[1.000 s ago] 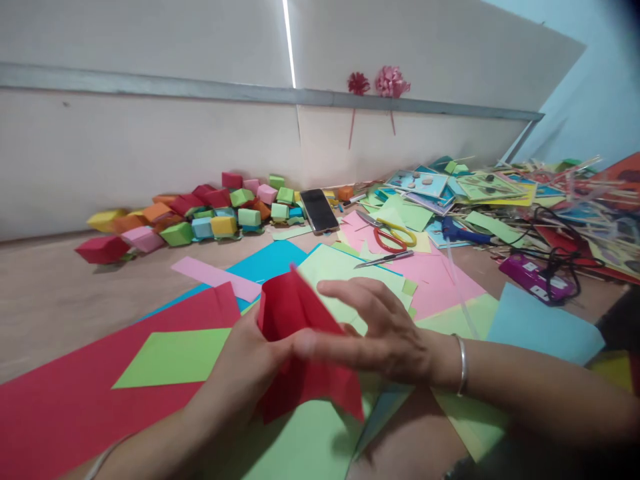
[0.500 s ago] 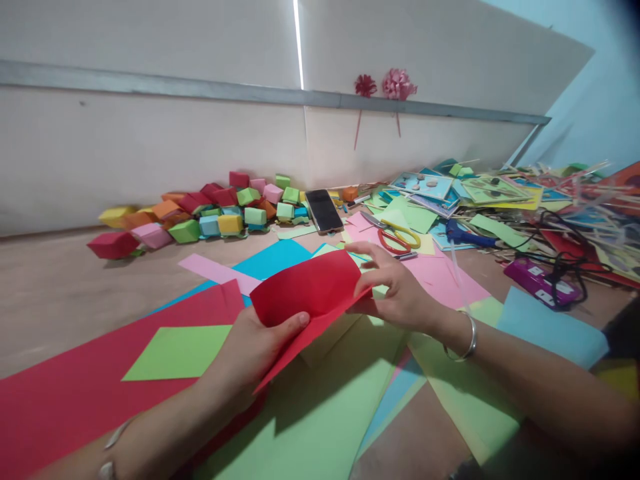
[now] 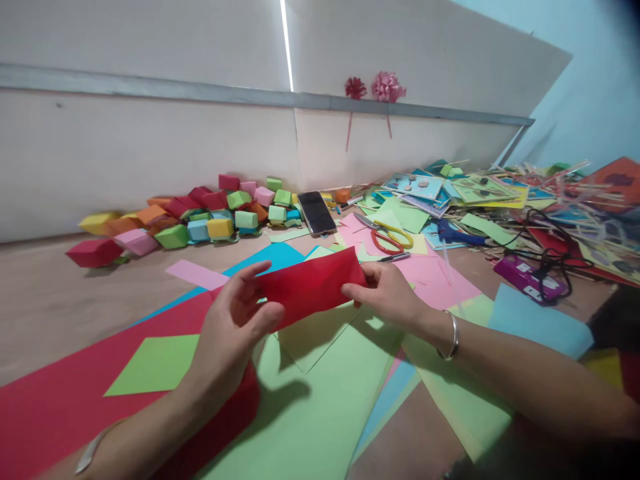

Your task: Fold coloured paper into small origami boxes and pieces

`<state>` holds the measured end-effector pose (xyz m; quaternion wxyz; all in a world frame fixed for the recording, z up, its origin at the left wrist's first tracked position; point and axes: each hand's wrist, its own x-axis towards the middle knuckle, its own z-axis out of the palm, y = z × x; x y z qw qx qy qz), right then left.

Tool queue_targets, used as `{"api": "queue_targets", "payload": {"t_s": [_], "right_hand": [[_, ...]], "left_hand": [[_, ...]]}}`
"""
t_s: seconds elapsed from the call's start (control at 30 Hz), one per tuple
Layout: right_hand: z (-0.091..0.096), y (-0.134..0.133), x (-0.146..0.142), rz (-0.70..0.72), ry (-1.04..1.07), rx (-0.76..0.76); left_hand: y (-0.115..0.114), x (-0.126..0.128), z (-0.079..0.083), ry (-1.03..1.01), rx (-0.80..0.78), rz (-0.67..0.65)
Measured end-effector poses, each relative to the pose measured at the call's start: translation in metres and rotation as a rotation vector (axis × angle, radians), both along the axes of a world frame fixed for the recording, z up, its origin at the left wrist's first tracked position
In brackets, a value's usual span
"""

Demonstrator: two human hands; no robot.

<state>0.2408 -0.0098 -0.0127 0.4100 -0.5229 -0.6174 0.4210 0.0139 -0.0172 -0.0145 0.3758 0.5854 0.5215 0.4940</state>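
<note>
A folded piece of red paper (image 3: pixel 313 288) is held up above the light green sheets (image 3: pixel 320 400). My right hand (image 3: pixel 387 293) pinches its right end between thumb and fingers. At the other end, my left hand (image 3: pixel 235 320) has its thumb and fingers apart around the paper's left edge; whether it touches the paper is hard to see. Under my left forearm lies a large red sheet (image 3: pixel 75 373) with a light green piece (image 3: pixel 153 365) on top.
Small coloured paper boxes (image 3: pixel 220 228) cluster along the wall beside a phone (image 3: pixel 317 213). Scissors (image 3: pixel 387 237) and a pen (image 3: pixel 394 257) lie beyond my right hand. Farther right are a blue glue gun (image 3: pixel 457 233), a purple power strip (image 3: pixel 530 279) with black cords, and heaped cards (image 3: pixel 420 187).
The red paper's upper flap has come down, so it is folded flatter. My left hand has loosened its grip and spread its fingers. My right hand has shifted its hold to the right end.
</note>
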Motion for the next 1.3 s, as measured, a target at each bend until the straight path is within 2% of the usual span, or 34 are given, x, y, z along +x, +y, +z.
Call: {"api": "queue_targets", "payload": {"t_s": [0.1,0.23,0.43,0.57,0.7,0.97,1.1,1.3], "right_hand": [[-0.001,0.002,0.002,-0.020,0.006,0.011],[-0.005,0.004,0.002,-0.044,0.035,0.021],[-0.006,0.006,0.003,0.009,0.097,-0.052],[0.000,0.007,0.007,-0.050,0.061,0.062],[0.005,0.008,0.008,-0.022,0.046,0.108],[0.005,0.010,0.012,-0.038,-0.114,0.283],[0.005,0.013,0.015,-0.043,-0.167,0.290],[0.006,0.015,0.015,-0.045,-0.207,0.182]], "left_hand": [[0.000,0.001,-0.001,0.040,-0.059,-0.004],[0.004,0.003,0.001,0.006,-0.132,0.061],[0.005,0.003,0.007,0.038,-0.169,0.133],[0.001,0.001,0.003,0.140,-0.116,0.083],[0.000,0.000,-0.002,0.179,-0.074,0.038],[0.001,0.000,0.003,0.268,-0.063,0.025],[0.003,-0.002,0.003,0.295,-0.102,0.003],[0.007,-0.001,0.003,0.328,-0.072,-0.005]]}}
